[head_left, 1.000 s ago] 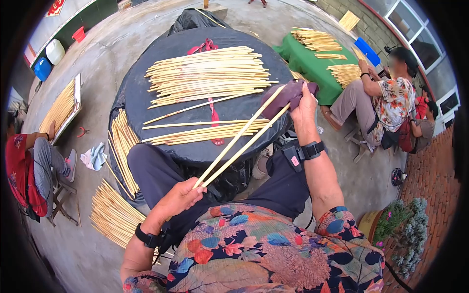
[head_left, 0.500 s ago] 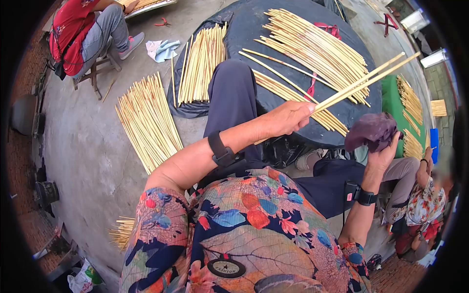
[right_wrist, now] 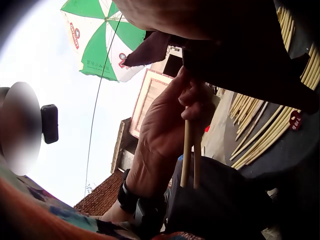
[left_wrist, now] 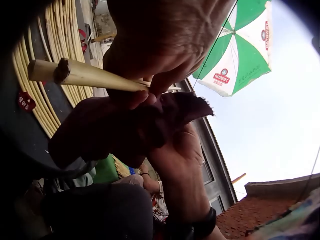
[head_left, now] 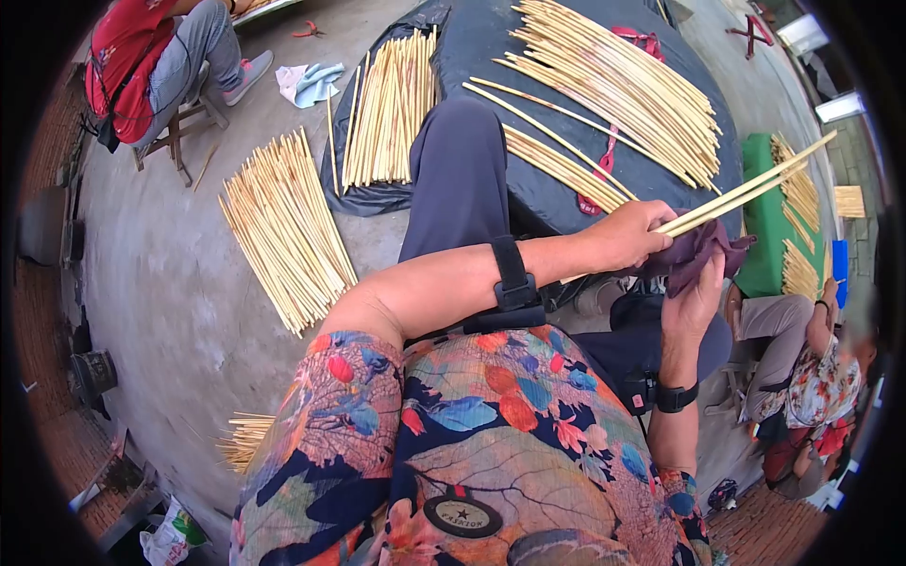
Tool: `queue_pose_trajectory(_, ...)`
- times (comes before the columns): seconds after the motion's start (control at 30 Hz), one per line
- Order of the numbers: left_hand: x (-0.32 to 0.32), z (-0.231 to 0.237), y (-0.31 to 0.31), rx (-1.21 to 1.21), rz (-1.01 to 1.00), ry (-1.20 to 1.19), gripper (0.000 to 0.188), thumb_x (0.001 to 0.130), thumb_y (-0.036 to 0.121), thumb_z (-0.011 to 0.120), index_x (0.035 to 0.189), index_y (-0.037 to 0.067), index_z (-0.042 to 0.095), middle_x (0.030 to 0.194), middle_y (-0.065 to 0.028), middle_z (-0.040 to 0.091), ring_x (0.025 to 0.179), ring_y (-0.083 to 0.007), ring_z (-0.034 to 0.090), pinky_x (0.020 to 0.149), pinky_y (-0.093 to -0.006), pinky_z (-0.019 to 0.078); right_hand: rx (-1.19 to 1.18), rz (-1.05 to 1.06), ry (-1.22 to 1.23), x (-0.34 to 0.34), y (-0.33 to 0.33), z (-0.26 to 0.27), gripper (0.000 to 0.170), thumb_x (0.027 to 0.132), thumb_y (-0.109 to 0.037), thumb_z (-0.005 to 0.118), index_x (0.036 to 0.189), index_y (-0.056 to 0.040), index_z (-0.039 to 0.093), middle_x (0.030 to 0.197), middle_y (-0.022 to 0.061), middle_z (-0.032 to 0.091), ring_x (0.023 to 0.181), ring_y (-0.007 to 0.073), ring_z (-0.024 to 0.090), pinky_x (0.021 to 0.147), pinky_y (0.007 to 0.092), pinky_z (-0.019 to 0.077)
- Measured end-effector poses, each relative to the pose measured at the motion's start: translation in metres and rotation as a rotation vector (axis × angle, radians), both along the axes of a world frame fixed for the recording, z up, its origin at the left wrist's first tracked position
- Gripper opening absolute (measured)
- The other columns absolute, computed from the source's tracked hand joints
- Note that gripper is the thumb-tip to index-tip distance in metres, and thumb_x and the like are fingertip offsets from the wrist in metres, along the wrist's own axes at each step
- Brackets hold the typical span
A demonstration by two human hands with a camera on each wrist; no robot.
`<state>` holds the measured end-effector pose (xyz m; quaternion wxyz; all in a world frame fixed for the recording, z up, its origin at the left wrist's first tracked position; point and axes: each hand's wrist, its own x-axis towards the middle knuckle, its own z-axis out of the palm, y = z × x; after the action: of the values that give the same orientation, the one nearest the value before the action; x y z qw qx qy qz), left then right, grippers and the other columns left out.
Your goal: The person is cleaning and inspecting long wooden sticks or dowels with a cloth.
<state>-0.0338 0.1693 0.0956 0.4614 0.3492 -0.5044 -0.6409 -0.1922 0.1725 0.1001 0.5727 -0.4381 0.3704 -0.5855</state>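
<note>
Two long pale peeled sticks (head_left: 755, 191) slant up to the right from my left hand (head_left: 628, 236), which grips them side by side. In the right wrist view their lower ends (right_wrist: 186, 155) stick out below the left fist. My right hand (head_left: 696, 294) holds a dark purple cloth (head_left: 687, 259) bunched against the sticks, right beside the left hand. A knot shows on the stick (left_wrist: 95, 77) in the left wrist view. The cloth hides part of the right fingers.
A round table under black plastic (head_left: 472, 66) bears rows of sticks (head_left: 613, 85) and a red ribbon (head_left: 604, 170). More sticks (head_left: 283, 231) lie on the ground at left. A person in red (head_left: 142, 75) sits at far left, another person (head_left: 821, 377) at right by a green-covered table (head_left: 760, 269).
The head view has swung left. My hands were apart, left at the sticks' near end and right with the cloth; now they have come together, the cloth around the sticks by the left hand.
</note>
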Motion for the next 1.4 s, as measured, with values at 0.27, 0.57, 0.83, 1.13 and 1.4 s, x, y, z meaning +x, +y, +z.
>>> queue_pose_trajectory(0.27, -0.007, -0.001, 0.000, -0.104, 0.152, -0.073, 0.011, 0.080, 0.009, 0.055, 0.077, 0.000, 0.049, 0.057, -0.0040, 0.050, 0.045, -0.0079, 0.047, 0.042, -0.0257, 0.0373, 0.253, -0.032, -0.256, 0.021, -0.011, -0.010, 0.017, 0.086, -0.022, 0.050, 0.094, -0.0063, 0.051, 0.081, 0.0012, 0.053, 0.069, 0.0115, 0.051, 0.057, 0.0259, 0.0415)
queue_pose_trajectory(0.57, -0.029, -0.016, 0.005, -0.324, 0.238, -0.480, 0.017, 0.085, 0.014, 0.046, 0.083, -0.001, 0.040, 0.068, -0.0248, 0.054, 0.068, -0.0423, 0.052, 0.056, -0.0420, 0.0407, -0.022, -0.192, -0.203, 0.034, -0.028, -0.030, 0.012, 0.088, -0.019, 0.050, 0.095, -0.0089, 0.050, 0.088, 0.0011, 0.053, 0.081, 0.0119, 0.052, 0.073, 0.0276, 0.0446)
queue_pose_trajectory(0.83, 0.012, 0.007, 0.024, 0.011, -0.131, -0.228, 0.011, 0.089, 0.016, 0.045, 0.083, 0.006, 0.044, 0.061, 0.0036, 0.043, 0.047, -0.0028, 0.036, 0.040, -0.0184, 0.0298, -0.126, -0.449, -0.209, -0.014, -0.094, -0.001, 0.014, 0.084, -0.020, 0.056, 0.093, -0.0115, 0.050, 0.083, -0.0013, 0.051, 0.078, 0.0111, 0.050, 0.071, 0.0271, 0.0429)
queue_pose_trajectory(1.13, 0.092, 0.010, 0.071, 0.368, -0.310, -0.202, 0.010, 0.088, 0.016, 0.049, 0.087, 0.007, 0.047, 0.059, 0.0046, 0.040, 0.046, -0.0017, 0.034, 0.039, -0.0159, 0.0260, -0.110, -0.758, -0.447, -0.163, -0.156, 0.022, 0.012, 0.083, -0.016, 0.052, 0.086, -0.0050, 0.051, 0.080, 0.0039, 0.054, 0.069, 0.0181, 0.053, 0.068, 0.0362, 0.0512)
queue_pose_trajectory(1.4, 0.089, -0.004, 0.060, 0.435, -0.190, -0.028, 0.012, 0.090, 0.017, 0.046, 0.086, 0.005, 0.046, 0.054, 0.0053, 0.032, 0.039, -0.0028, 0.026, 0.036, -0.0172, 0.0224, 0.001, 0.217, -0.596, -0.115, -0.100, 0.028, 0.018, 0.085, -0.025, 0.052, 0.088, -0.0070, 0.054, 0.074, 0.0004, 0.056, 0.067, 0.0126, 0.055, 0.063, 0.0276, 0.0493)
